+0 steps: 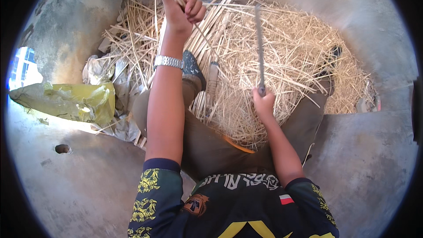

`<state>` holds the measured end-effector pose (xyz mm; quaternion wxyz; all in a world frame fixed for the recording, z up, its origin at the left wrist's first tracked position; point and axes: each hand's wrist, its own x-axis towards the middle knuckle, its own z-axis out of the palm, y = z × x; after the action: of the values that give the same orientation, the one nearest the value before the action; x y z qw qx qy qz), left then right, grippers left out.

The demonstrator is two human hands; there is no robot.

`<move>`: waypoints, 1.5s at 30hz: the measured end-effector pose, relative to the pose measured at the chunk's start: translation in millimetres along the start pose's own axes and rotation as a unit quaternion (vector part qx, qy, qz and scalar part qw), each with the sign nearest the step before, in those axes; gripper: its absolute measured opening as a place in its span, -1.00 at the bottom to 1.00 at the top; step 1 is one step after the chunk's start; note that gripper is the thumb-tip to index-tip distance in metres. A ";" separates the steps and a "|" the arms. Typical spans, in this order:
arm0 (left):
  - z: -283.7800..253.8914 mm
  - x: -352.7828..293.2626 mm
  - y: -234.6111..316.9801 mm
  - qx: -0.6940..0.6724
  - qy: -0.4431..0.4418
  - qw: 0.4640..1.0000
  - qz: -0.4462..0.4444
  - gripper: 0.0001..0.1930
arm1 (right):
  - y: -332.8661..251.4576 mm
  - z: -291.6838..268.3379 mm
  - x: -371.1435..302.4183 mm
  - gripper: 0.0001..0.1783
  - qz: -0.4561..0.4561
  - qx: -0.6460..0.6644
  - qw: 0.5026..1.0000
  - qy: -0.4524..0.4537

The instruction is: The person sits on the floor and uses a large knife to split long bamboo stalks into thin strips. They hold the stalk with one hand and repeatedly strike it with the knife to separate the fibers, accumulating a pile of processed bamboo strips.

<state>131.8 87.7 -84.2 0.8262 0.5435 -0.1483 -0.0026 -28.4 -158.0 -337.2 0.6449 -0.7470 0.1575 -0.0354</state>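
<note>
Raised at the upper left of the middle, my left hand (184, 12) has its fingers curled round a thin bamboo-like strip (203, 39). The strip runs from above the thumb down toward the middle of the pile. A metal-banded watch is on that wrist. Lower and to the right, my right hand (264, 102) is closed round the short handle of a long, narrow-bladed knife (259, 44). Its grey blade points away from me, slightly blurred, over the heap of pale shavings (291, 57). A gap separates the blade from the strip.
Long split strips (136, 31) lie loose at the far left of the heap. My legs spread around the shavings, with a dark shoe (194, 68) beside the strips. A torn yellow sheet (70, 101) lies at the left. Concrete walls (370, 26) curve around, and a round hole (63, 149) shows lower left.
</note>
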 end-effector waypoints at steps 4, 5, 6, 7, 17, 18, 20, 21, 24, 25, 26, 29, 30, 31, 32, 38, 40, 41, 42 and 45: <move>-2.6 4.4 -3.0 0.011 -0.034 0.999 -0.009 -0.09 | 3.7 6.8 -11.4 -0.70 -0.051 -0.001 0.999 0.008; -0.2 5.2 -1.5 0.009 -0.039 0.999 -0.007 -0.09 | 40.2 8.5 -19.7 -0.72 -0.042 -0.054 0.997 0.019; -1.9 5.7 0.1 0.020 -0.052 0.998 -0.002 -0.09 | 72.8 9.5 -27.5 -0.74 -0.032 -0.107 0.993 0.024; -0.8 4.8 -2.2 0.001 -0.055 0.998 -0.009 -0.09 | 93.3 7.2 -29.7 -0.77 0.024 -0.210 0.977 -0.013; -12.2 8.2 15.2 -0.030 -0.080 0.996 0.017 -0.09 | 53.4 -7.1 -12.1 -0.84 0.439 0.097 0.867 -0.215; -8.6 9.9 13.7 -0.006 -0.076 0.997 0.012 -0.09 | 46.7 -5.8 -9.8 -0.82 0.424 0.140 0.868 -0.216; -13.1 12.9 4.6 -0.031 -0.095 0.995 -0.008 -0.08 | 32.3 9.0 -9.8 -0.78 0.305 0.103 0.936 -0.141; -16.1 12.2 -1.9 -0.043 -0.102 0.994 -0.019 -0.08 | 28.5 20.6 -10.2 -0.74 0.192 0.023 0.979 -0.058; 8.0 6.3 4.5 -0.101 -0.006 0.994 0.036 -0.15 | -3.4 27.5 -13.9 -0.65 -0.004 0.025 0.999 0.026; 12.8 5.3 7.0 -0.095 0.037 0.994 0.036 -0.13 | -15.0 21.7 -15.6 -0.63 -0.043 0.062 0.997 0.025; 9.1 7.7 10.1 -0.084 -0.010 0.995 0.055 -0.14 | -19.0 17.4 -13.5 -0.61 -0.093 0.078 0.993 0.014; 21.1 6.2 23.7 -0.042 -0.002 0.997 0.063 -0.14 | -19.0 11.4 -17.6 -0.69 -0.116 0.100 0.988 0.019; 26.1 5.7 24.2 -0.037 0.017 0.997 0.066 -0.14 | -21.4 6.8 -20.1 -0.67 -0.122 0.064 0.990 0.007; 26.1 5.2 24.9 -0.036 0.017 0.997 0.065 -0.14 | -28.1 7.8 -21.0 -0.65 -0.118 0.047 0.992 0.005; 25.8 4.8 25.2 -0.036 0.018 0.997 0.064 -0.14 | -34.5 11.1 -21.4 -0.62 -0.113 0.029 0.993 0.003; 28.0 -0.8 34.8 -0.062 0.010 0.995 0.078 -0.15 | -45.4 18.5 -21.1 -0.59 -0.078 0.026 0.996 0.017; 21.1 1.6 36.5 -0.042 -0.011 0.994 0.101 -0.15 | -47.7 12.4 -20.8 -0.59 -0.047 0.051 0.997 0.014; 20.4 1.2 33.3 -0.040 -0.001 0.995 0.092 -0.15 | -46.3 11.8 -20.2 -0.58 -0.049 0.047 0.998 0.013; 21.2 1.6 28.8 -0.038 0.008 0.996 0.082 -0.15 | -45.1 11.6 -19.1 -0.58 -0.050 0.043 0.998 0.013; 17.5 3.1 23.2 -0.027 0.006 0.996 0.081 -0.15 | -50.0 12.9 -18.1 -0.56 -0.059 0.019 0.998 -0.003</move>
<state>126.9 81.0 -56.2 0.8390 0.5070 -0.1867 0.0638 -32.7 -134.7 -287.9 0.6563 -0.7426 0.1104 -0.0744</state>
